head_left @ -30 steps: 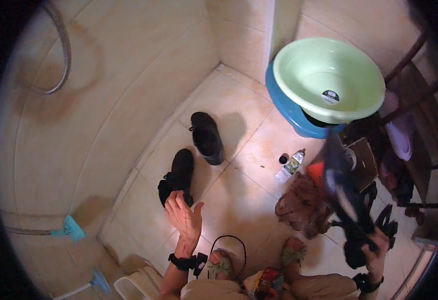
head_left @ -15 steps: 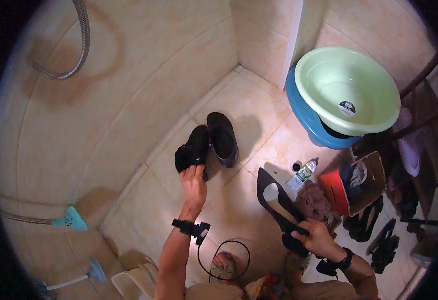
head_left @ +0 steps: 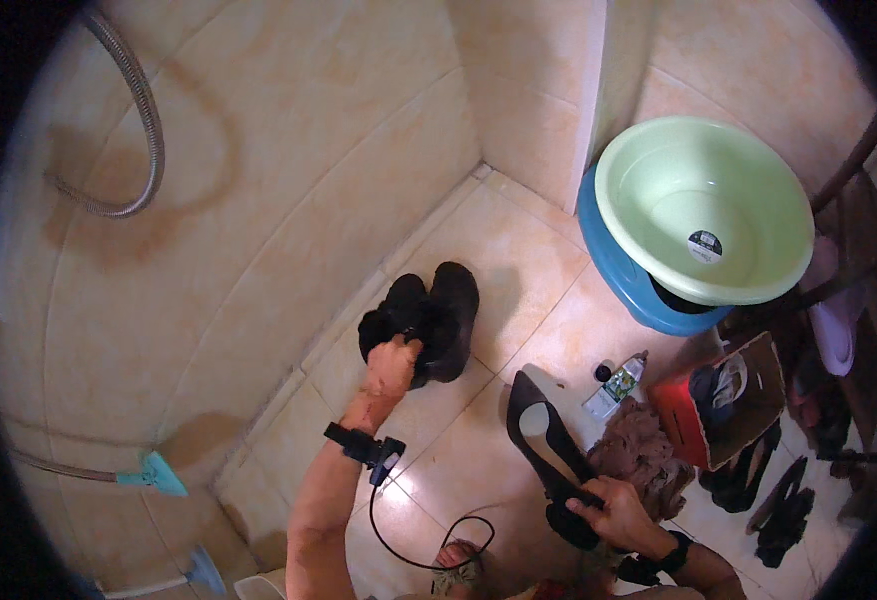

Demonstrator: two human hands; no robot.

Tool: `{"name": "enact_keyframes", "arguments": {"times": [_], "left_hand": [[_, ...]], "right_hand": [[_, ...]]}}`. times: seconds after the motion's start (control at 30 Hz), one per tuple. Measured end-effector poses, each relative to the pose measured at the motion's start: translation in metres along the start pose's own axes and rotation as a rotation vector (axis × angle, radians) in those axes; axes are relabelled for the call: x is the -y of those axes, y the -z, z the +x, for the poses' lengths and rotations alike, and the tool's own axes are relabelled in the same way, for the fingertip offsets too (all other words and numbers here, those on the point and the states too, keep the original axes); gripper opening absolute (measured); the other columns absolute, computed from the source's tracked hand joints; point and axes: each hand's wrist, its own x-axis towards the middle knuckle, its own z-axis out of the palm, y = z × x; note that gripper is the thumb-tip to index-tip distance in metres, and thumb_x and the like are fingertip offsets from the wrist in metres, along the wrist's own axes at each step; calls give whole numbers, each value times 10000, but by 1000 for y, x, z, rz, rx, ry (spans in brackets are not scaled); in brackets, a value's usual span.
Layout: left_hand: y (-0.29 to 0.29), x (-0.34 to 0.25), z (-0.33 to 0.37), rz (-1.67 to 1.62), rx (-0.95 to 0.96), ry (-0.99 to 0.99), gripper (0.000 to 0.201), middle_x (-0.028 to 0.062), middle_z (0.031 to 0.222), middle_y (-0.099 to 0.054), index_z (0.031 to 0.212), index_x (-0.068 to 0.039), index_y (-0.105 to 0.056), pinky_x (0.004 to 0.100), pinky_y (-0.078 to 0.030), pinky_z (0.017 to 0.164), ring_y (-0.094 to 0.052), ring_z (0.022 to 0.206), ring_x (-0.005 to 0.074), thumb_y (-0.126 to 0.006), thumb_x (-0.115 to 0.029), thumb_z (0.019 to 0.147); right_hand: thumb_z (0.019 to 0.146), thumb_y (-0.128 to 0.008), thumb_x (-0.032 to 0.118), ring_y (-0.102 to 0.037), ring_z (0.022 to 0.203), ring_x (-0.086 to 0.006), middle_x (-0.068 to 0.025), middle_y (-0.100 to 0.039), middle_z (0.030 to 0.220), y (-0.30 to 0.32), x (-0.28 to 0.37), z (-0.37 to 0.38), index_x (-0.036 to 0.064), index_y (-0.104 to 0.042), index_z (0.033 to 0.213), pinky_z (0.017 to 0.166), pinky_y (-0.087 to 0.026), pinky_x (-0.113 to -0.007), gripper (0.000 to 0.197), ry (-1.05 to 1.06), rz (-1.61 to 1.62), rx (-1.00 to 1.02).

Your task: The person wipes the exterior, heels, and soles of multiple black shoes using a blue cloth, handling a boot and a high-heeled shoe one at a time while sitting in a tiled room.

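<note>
Two black shoes (head_left: 453,325) stand side by side on the tiled floor, near the wall at mid-left. My left hand (head_left: 394,367) is closed on the heel end of the left shoe of the pair (head_left: 406,295), its fingertips partly hidden. To the right, my right hand (head_left: 621,515) grips the heel of a black pointed flat shoe (head_left: 559,447), with its toe facing away from me. A pale insole shows inside it. Under my right fingers is a dark rounded thing (head_left: 567,525) that I cannot make out.
A crumpled brown cloth (head_left: 641,452) and a white-and-green tube (head_left: 617,386) lie beside the flat. Farther right are a red box (head_left: 674,420) and more black shoes (head_left: 739,478). A green basin (head_left: 659,215) rests on a blue one (head_left: 609,285). A cable (head_left: 389,548) hangs from my left wrist.
My left hand has shifted the left black shoe closer against its mate. My right hand has moved the pointed flat slightly left. The whole view has shifted, so the surroundings appear lower.
</note>
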Motion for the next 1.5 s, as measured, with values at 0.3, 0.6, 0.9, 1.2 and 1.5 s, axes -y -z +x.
{"name": "enact_keyframes", "arguments": {"times": [0.3, 0.6, 0.9, 1.2, 1.5], "left_hand": [[19, 75, -63, 342, 81, 156, 210, 182, 978, -629, 959, -96, -679, 433, -543, 677, -658, 765, 364, -585, -39, 780], [49, -23, -73, 364, -244, 96, 332, 174, 1118, -634, 1064, -100, -695, 419, -514, 827, -637, 959, 330, -583, 14, 773], [-49, -125, -35, -1936, 114, 1215, 524, 203, 1260, -554, 1376, 77, -345, 385, -432, 1023, -541, 1172, 317, -450, -293, 1021], [-143, -125, 34, -2332, -385, 1575, 712, 134, 1138, -603, 1159, 23, -533, 353, -451, 909, -558, 1040, 227, -261, -612, 985], [-188, -106, -12, -3007, -392, 613, 495, 70, 923, -651, 984, -55, -590, 310, -466, 762, -593, 805, 204, -352, -488, 1010]], "right_hand": [[862, -695, 295, -628, 725, -387, -193, -630, 829, 6, 22, 29, 33, -672, 911, 623, -494, -453, 267, 56, -51, -65], [915, -600, 298, -608, 686, -456, -225, -633, 776, -71, -2, 86, 60, -584, 1001, 594, -494, -503, 254, 105, -248, -4], [906, -612, 270, -617, 868, -442, -249, -602, 979, -56, 9, 46, 96, -576, 1234, 750, -506, -492, 372, 210, -30, 226], [876, -683, 251, -638, 775, -359, -187, -649, 900, -3, -14, 43, 10, -661, 1008, 676, -507, -406, 276, 10, 151, -112], [911, -660, 246, -640, 760, -243, -157, -662, 864, 18, -2, 52, -13, -651, 1025, 701, -503, -348, 283, 67, 203, -152]]}}
